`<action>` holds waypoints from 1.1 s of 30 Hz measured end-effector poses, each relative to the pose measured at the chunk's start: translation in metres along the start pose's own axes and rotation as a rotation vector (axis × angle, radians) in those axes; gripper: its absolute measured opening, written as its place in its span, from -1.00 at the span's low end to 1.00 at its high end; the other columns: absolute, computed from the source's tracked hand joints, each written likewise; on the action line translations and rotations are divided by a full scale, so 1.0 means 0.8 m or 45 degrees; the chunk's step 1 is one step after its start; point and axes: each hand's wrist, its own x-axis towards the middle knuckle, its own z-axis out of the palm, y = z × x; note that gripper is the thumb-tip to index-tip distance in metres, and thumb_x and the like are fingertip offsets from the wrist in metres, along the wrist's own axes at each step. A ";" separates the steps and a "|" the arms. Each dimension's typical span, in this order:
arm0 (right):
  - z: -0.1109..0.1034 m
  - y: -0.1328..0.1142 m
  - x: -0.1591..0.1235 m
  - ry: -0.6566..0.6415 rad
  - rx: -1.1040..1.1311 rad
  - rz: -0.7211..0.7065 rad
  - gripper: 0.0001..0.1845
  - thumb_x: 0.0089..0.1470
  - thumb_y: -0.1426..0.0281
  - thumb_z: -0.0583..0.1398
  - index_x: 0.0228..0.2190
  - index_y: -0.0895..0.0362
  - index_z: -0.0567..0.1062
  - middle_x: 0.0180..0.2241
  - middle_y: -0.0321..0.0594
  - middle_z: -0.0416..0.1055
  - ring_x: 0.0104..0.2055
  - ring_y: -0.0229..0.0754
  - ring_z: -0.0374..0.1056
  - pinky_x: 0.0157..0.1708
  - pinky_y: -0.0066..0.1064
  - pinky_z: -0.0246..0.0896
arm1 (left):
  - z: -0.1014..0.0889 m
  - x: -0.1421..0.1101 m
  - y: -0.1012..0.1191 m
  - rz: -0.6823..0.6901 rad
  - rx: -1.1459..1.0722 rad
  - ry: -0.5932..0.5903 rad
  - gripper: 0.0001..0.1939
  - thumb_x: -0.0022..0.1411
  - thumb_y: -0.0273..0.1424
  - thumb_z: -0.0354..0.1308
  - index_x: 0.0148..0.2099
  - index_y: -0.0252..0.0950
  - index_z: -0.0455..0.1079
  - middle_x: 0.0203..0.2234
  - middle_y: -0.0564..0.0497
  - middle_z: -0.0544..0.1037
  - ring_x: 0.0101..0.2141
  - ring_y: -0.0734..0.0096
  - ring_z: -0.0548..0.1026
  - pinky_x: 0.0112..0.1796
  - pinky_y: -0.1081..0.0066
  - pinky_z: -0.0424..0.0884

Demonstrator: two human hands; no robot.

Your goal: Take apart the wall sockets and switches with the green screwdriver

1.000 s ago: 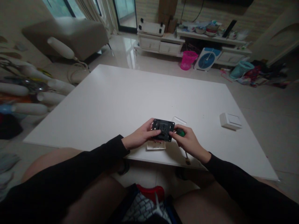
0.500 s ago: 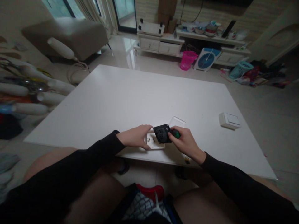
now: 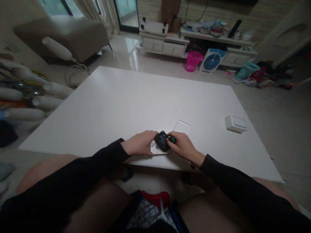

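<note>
My left hand point(image 3: 140, 143) is wrapped around the left side of a shallow white switch back box point(image 3: 154, 148) near the table's front edge, thumb at its near side. Between thumb and fingers, my right hand point(image 3: 182, 146) grips a black square switch module point(image 3: 162, 141), tilted over the box and covering most of its inside. A green piece, which looks like a screwdriver handle point(image 3: 172, 139), is also in that hand, mostly hidden by the fingers. Just beyond the right hand lies a flat white cover plate point(image 3: 182, 125).
A boxed white wall switch point(image 3: 236, 124) stands at the right of the white table point(image 3: 131, 100). A small dark item point(image 3: 192, 167) lies by the front edge under my right wrist. Past the table are a pink basket point(image 3: 193, 61), a fan point(image 3: 212, 60) and a cabinet point(image 3: 157, 45).
My right hand has moved the black switch module left and closer over the white box, tilting it differently. The left hand stays on the box. The whole view has shifted slightly.
</note>
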 end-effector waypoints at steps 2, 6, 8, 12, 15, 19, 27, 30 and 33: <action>0.002 0.002 0.003 0.002 -0.003 0.016 -0.84 0.23 0.39 0.18 -0.26 0.14 0.59 -0.31 -0.10 0.61 -0.28 -0.08 0.45 -0.26 -0.35 0.13 | -0.002 0.001 0.004 -0.019 0.254 -0.078 -0.30 -0.15 -0.27 0.53 0.06 -0.23 0.42 -0.05 -0.18 0.58 -0.03 -0.11 0.52 -0.02 0.13 0.39; 0.005 0.004 0.006 0.010 0.000 0.048 -0.81 0.25 0.38 0.18 -0.20 0.13 0.61 -0.28 -0.08 0.64 -0.27 -0.06 0.49 -0.25 -0.33 0.18 | -0.005 0.002 0.014 -0.075 0.454 -0.179 -0.18 -0.11 -0.28 0.52 0.20 -0.27 0.32 0.09 -0.24 0.53 0.08 -0.14 0.48 0.06 0.10 0.38; 0.006 0.004 0.006 0.010 0.014 0.056 -0.80 0.26 0.37 0.18 -0.18 0.12 0.62 -0.26 -0.09 0.65 -0.25 -0.05 0.51 -0.23 -0.32 0.21 | -0.006 0.003 0.018 -0.103 0.490 -0.215 -0.21 -0.09 -0.29 0.50 0.19 -0.29 0.33 0.07 -0.24 0.54 0.07 -0.13 0.49 0.04 0.10 0.40; -0.007 0.004 0.008 0.059 0.034 0.041 -0.77 0.28 0.31 0.20 -0.14 0.12 0.61 -0.20 -0.07 0.66 -0.18 -0.02 0.54 -0.15 -0.26 0.29 | -0.007 0.003 0.020 -0.114 0.516 -0.228 -0.26 -0.06 -0.29 0.49 0.17 -0.27 0.35 0.03 -0.22 0.56 0.03 -0.12 0.52 0.00 0.10 0.42; -0.036 0.020 0.015 0.151 -0.012 0.025 -0.76 0.27 0.27 0.21 -0.14 0.10 0.60 -0.18 -0.09 0.65 -0.16 -0.02 0.54 -0.12 -0.24 0.31 | -0.007 0.002 0.020 -0.112 0.514 -0.214 -0.27 -0.04 -0.28 0.49 0.17 -0.24 0.36 0.06 -0.21 0.56 0.04 -0.13 0.53 -0.01 0.09 0.42; -0.077 0.069 0.026 0.162 -0.302 0.139 -0.70 0.19 0.25 0.27 -0.10 0.15 0.59 -0.11 -0.02 0.60 -0.09 0.03 0.50 -0.08 -0.20 0.31 | -0.007 0.001 0.021 -0.106 0.506 -0.212 -0.28 -0.04 -0.31 0.50 0.18 -0.24 0.37 0.07 -0.22 0.57 0.06 -0.15 0.53 0.00 0.08 0.43; -0.074 0.134 0.032 -0.024 -0.549 0.368 -0.79 0.21 0.33 0.19 -0.21 0.14 0.59 -0.11 0.02 0.53 -0.18 -0.04 0.45 -0.25 -0.29 0.19 | -0.006 0.000 0.013 -0.084 0.541 -0.171 -0.24 -0.08 -0.23 0.53 0.17 -0.22 0.39 0.04 -0.21 0.59 0.03 -0.16 0.55 -0.04 0.07 0.44; -0.068 0.138 0.034 -0.054 -0.559 0.415 -0.82 0.18 0.34 0.20 -0.27 0.15 0.57 -0.16 0.02 0.54 -0.25 -0.07 0.43 -0.31 -0.31 0.13 | -0.003 -0.002 0.014 -0.068 0.528 -0.142 -0.28 -0.04 -0.18 0.50 0.15 -0.22 0.40 -0.01 -0.19 0.60 -0.01 -0.14 0.56 -0.07 0.09 0.45; -0.066 0.141 0.036 -0.068 -0.555 0.452 -0.85 0.14 0.37 0.21 -0.31 0.16 0.57 -0.22 0.03 0.56 -0.30 -0.09 0.41 -0.36 -0.32 0.07 | 0.001 -0.003 0.019 -0.069 0.546 -0.123 -0.29 -0.01 -0.15 0.47 0.16 -0.22 0.39 -0.01 -0.20 0.60 -0.01 -0.14 0.56 -0.09 0.09 0.46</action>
